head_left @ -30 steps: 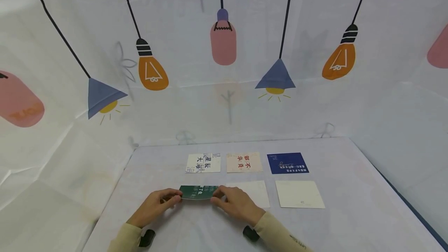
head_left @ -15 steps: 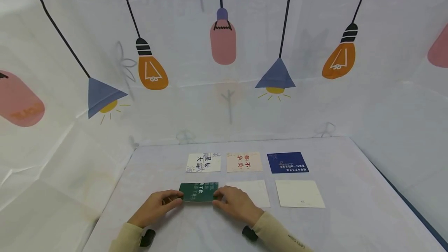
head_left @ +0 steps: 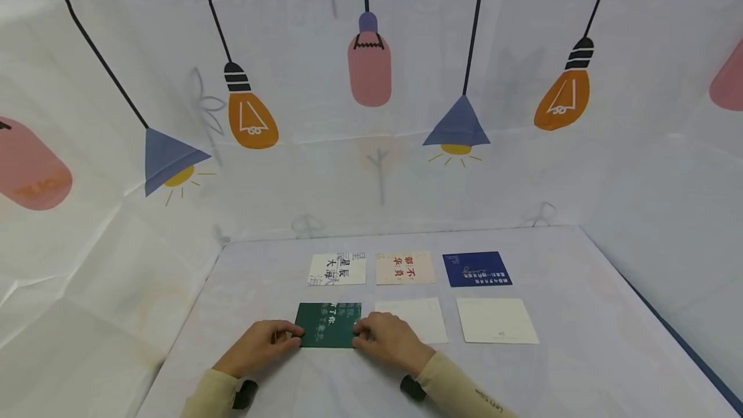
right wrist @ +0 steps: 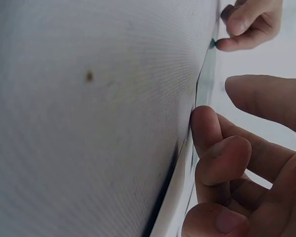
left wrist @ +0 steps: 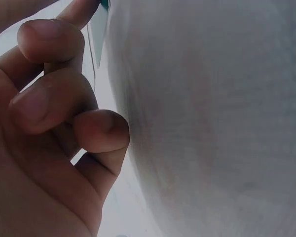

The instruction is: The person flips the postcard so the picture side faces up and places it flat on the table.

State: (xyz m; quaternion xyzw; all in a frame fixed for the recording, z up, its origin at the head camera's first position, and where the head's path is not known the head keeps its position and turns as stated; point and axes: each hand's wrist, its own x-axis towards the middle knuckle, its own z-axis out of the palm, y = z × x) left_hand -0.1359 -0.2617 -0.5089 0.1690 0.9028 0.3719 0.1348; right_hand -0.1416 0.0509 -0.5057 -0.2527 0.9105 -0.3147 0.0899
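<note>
A dark green card [head_left: 328, 326] with pale characters lies face up near the table's front left. My left hand [head_left: 262, 344] is at its left edge, fingertips touching it. In the left wrist view that hand's other fingers [left wrist: 54, 103] bend loosely below the card's pale corner [left wrist: 99, 39]. At the right edge is my right hand [head_left: 391, 339], fingertips right at the card. The right wrist view shows its thumb [right wrist: 266, 98] apart from the index finger, whose tip is at the card's edge. My right hand partly covers a blank white card [head_left: 415, 316].
Behind the green card lie a white card [head_left: 338, 269] with black characters, a cream card [head_left: 405, 268] with red characters and a navy card [head_left: 477, 269]. A plain cream card [head_left: 497, 321] lies at right. A lamp-printed sheet [head_left: 371, 179] hangs behind the white table [head_left: 580, 379].
The green card, bowed and tilted between both hands a second ago, has come down flat, its near edge moving toward me. Both hands have shifted slightly with it, the fingers loosening. Other cards stay put.
</note>
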